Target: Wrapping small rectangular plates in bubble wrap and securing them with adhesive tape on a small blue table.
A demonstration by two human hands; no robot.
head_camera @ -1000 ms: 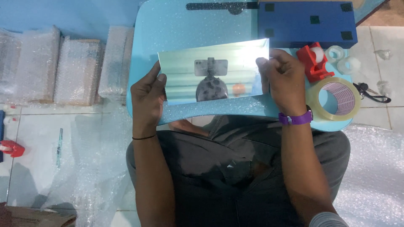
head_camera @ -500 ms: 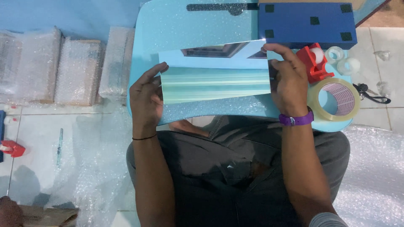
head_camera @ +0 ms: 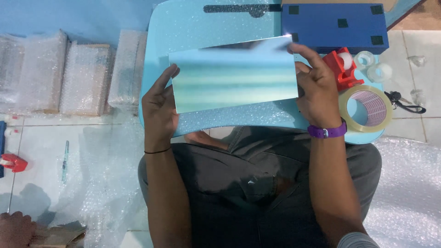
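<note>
Rectangular reflective mirror sheet (head_camera: 234, 76) held above the light-blue lap table (head_camera: 193, 27); left hand (head_camera: 160, 108) and right hand (head_camera: 317, 89) pinch opposite short edges; best gripped by edges only, keeping the face unsmudged.

Left hand (head_camera: 159, 103) and right hand (head_camera: 317, 89), fingers curled in grip.
</note>
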